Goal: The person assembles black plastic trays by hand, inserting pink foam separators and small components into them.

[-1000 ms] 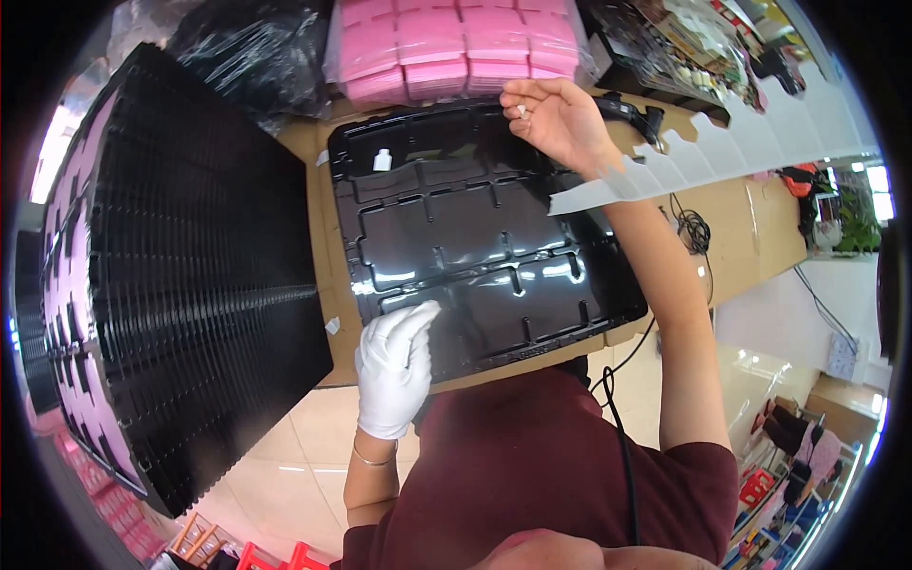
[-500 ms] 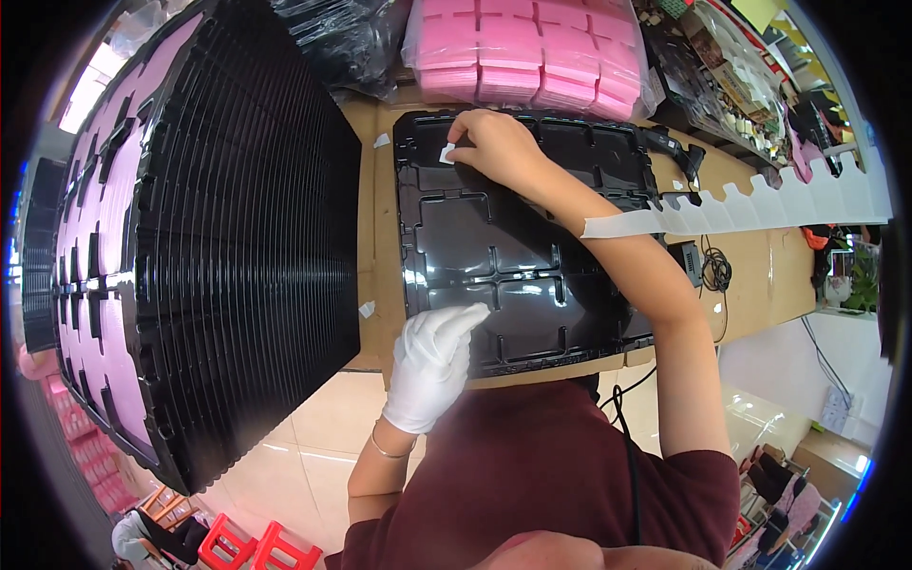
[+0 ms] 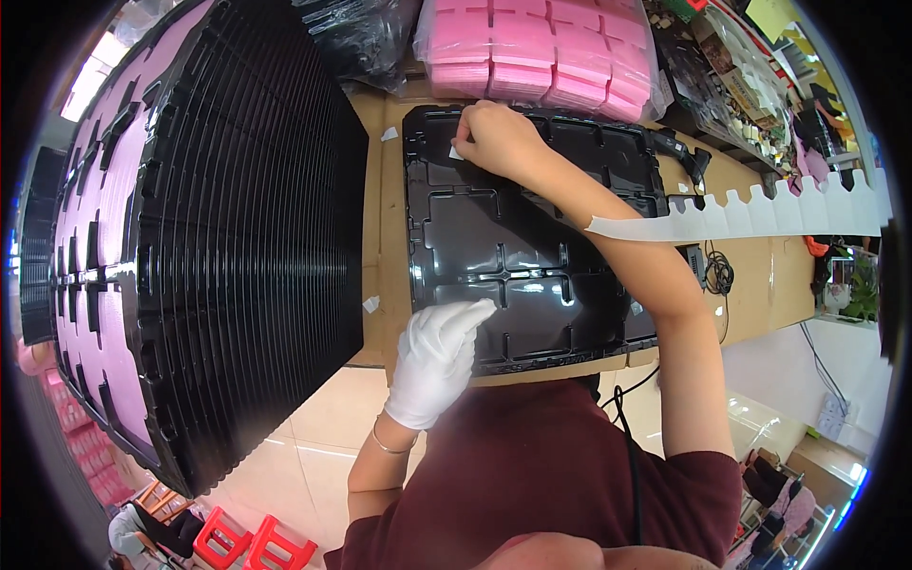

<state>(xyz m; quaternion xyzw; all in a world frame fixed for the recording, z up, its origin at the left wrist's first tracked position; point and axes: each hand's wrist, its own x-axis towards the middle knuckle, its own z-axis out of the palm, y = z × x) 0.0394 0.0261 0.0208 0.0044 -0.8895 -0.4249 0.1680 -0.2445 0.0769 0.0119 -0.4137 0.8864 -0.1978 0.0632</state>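
A black moulded plastic tray [image 3: 465, 228] lies on the bench in front of me, with shallow raised ridges. My bare right hand [image 3: 496, 138] reaches across to its far left corner. Its thumb and fingers are closed on a small white sticker [image 3: 456, 152], which is partly covered by them. Over the tray's near left corner is my left hand [image 3: 435, 366] in a white glove, fingers pressed together; anything inside them is hidden. A long white strip with a scalloped edge [image 3: 741, 218] clings by one end to my right forearm and stretches out rightward.
A tall stack of black trays [image 3: 256, 247] with pink sheets [image 3: 100, 256] stands close on the left. Bagged pink foam pieces [image 3: 541, 57] and black plastic wrapping [image 3: 356, 38] lie behind. A coiled cable [image 3: 719, 273] sits to the right. Red stools [image 3: 275, 546] stand on the floor.
The whole view has shifted slightly. My right hand's fingers have curled in a little over the sticker at the same corner. The left hand keeps its place.
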